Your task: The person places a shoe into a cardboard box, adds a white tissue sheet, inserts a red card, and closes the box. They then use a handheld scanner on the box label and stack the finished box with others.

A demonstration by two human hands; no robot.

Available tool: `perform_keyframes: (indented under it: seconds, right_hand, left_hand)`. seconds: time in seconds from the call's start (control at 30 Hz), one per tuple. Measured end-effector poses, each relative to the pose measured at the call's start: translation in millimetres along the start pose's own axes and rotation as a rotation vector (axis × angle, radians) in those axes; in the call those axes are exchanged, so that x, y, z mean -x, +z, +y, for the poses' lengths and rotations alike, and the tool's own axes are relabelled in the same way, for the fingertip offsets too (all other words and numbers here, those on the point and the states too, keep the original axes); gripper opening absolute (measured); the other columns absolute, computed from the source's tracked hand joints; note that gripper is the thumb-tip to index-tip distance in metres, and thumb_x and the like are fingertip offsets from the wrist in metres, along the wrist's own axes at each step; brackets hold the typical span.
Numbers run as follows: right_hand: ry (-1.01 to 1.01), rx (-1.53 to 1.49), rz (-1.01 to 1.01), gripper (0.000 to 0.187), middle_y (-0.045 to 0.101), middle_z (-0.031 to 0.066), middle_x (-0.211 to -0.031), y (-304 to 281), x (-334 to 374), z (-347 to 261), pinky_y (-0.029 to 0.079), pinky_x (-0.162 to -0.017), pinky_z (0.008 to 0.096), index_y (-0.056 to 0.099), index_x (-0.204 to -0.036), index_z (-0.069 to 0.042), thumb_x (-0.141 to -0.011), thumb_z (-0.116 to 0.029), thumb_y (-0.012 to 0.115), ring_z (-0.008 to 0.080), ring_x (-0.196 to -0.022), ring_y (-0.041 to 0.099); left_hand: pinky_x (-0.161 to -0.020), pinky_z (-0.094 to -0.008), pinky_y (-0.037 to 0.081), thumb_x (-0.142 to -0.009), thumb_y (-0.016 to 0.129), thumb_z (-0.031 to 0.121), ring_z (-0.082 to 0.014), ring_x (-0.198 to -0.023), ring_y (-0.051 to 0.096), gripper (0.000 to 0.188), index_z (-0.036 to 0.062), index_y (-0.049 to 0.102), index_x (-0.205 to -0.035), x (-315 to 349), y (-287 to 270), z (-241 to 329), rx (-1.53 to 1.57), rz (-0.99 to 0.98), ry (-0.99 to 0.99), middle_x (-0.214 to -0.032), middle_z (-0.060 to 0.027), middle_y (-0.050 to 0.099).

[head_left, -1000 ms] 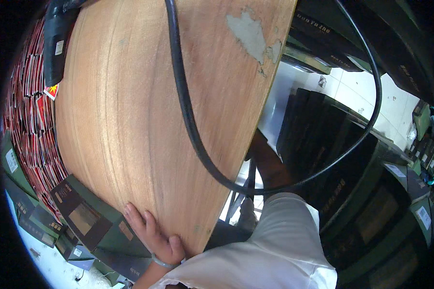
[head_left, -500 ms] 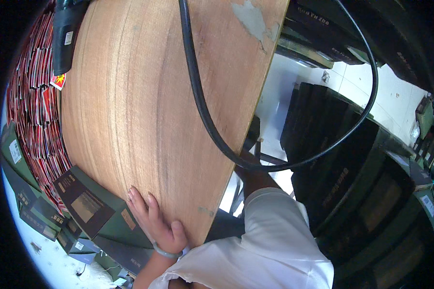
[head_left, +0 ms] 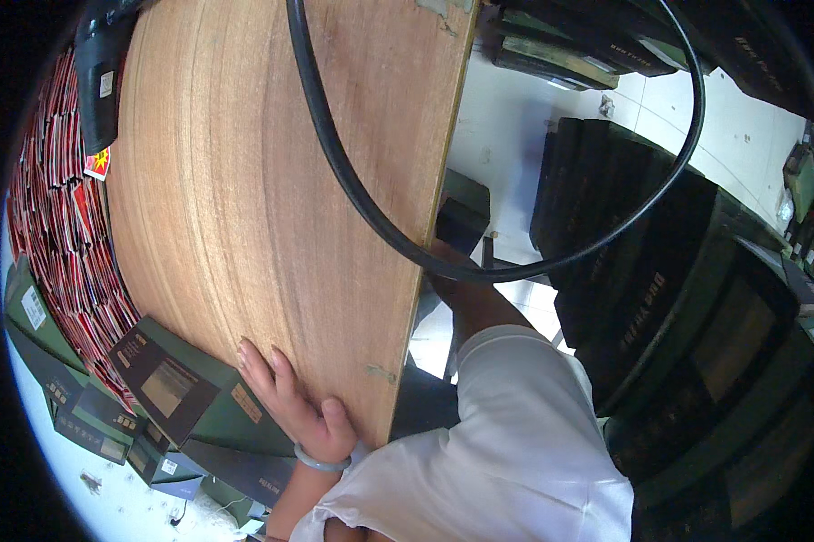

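My left hand (head_left: 297, 405) lies flat on the wooden table (head_left: 244, 226) near its front edge, fingers stretched out and nothing in them. A bracelet circles its wrist. Beside its fingertips stands a dark green box (head_left: 217, 402) with a brown label panel. My right forearm (head_left: 483, 312) reaches past the table's right edge, low down. The table edge and a black cable (head_left: 371, 212) hide most of that hand, so its fingers do not show. Just beyond it a dark box (head_left: 462, 210) shows beside the table; whether the hand touches it, I cannot tell.
Rows of red packets (head_left: 68, 208) line the table's left side, with a black handheld device (head_left: 98, 90) above them. Several green boxes (head_left: 91, 406) sit at lower left. Large stacks of dark boxes (head_left: 641, 262) stand on the white tiled floor (head_left: 664, 117) at right.
The view has shifted, so the table and cable sit further left. More of the dark box beyond my right arm now shows. My left hand stays flat on the table.
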State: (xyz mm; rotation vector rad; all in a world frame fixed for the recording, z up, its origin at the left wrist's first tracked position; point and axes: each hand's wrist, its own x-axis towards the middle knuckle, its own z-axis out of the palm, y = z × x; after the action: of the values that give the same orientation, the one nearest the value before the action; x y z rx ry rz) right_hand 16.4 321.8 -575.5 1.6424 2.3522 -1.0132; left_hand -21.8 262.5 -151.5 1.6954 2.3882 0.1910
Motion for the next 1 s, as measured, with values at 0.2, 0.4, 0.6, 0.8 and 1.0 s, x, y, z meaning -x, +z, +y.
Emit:
perform_keyframes:
  seconds: [0.2,0.4,0.6,0.8,1.0]
  right_hand:
    - [0.028,0.25,0.119,0.088,0.013,0.0203,-0.158,19.4,-14.5,6.4,0.021,-0.108,0.0691,0.015,-0.153,-0.041,-0.084,-0.011,0.06,0.0481,-0.139,0.022]
    - [0.128,0.296,0.315,0.087,0.011,0.0272,-0.156,61.3,-29.8,14.3,0.023,-0.108,0.0682,0.014,-0.154,-0.031,-0.084,-0.032,0.066,0.0503,-0.137,0.026]
    - [0.878,-0.422,0.096,0.122,0.01,0.0356,-0.152,-10.4,-23.4,31.9,0.024,-0.108,0.0666,-0.002,-0.153,-0.019,-0.067,-0.055,0.077,0.054,-0.136,0.025]
    - [1.17,-0.892,0.092,0.141,0.006,0.0385,-0.15,-157.0,79.1,17.8,0.027,-0.109,0.0626,-0.018,-0.151,-0.018,-0.06,-0.054,0.084,0.0545,-0.137,0.024]
    - [0.931,-0.664,0.243,0.137,0.007,0.037,-0.149,-291.2,170.0,-41.0,0.03,-0.106,0.0624,-0.016,-0.151,-0.021,-0.061,-0.047,0.084,0.0526,-0.135,0.024]
  left_hand:
    - [-0.113,-0.0604,0.01,-0.095,0.038,0.05,-0.0503,-0.141,0.02,0.072,0.0026,0.031,-0.148,-3.2,0.9,-2.2,0.012,0.009,0.033,-0.152,-0.0347,0.02]
    - [-0.113,-0.0616,0.009,-0.089,0.047,0.042,-0.0499,-0.142,0.018,0.071,0.0054,0.033,-0.148,-5.0,-7.2,0.4,-0.028,-0.031,-0.001,-0.153,-0.0327,0.02]
    - [-0.114,-0.0607,0.006,-0.086,0.055,0.035,-0.0463,-0.144,0.017,0.069,0.0095,0.038,-0.148,-2.8,-5.1,4.6,0.037,0.011,-0.024,-0.156,-0.0268,0.02]
    - [-0.115,-0.0597,0.006,-0.087,0.058,0.038,-0.0393,-0.146,0.019,0.067,0.0153,0.04,-0.147,6.3,-2.3,-3.5,0.073,0.055,-0.014,-0.156,-0.0208,0.024]
    - [-0.117,-0.0583,0.007,-0.09,0.056,0.04,-0.0355,-0.146,0.02,0.063,0.0165,0.041,-0.146,5.8,8.5,-9.1,0.12,0.142,0.02,-0.155,-0.0207,0.026]
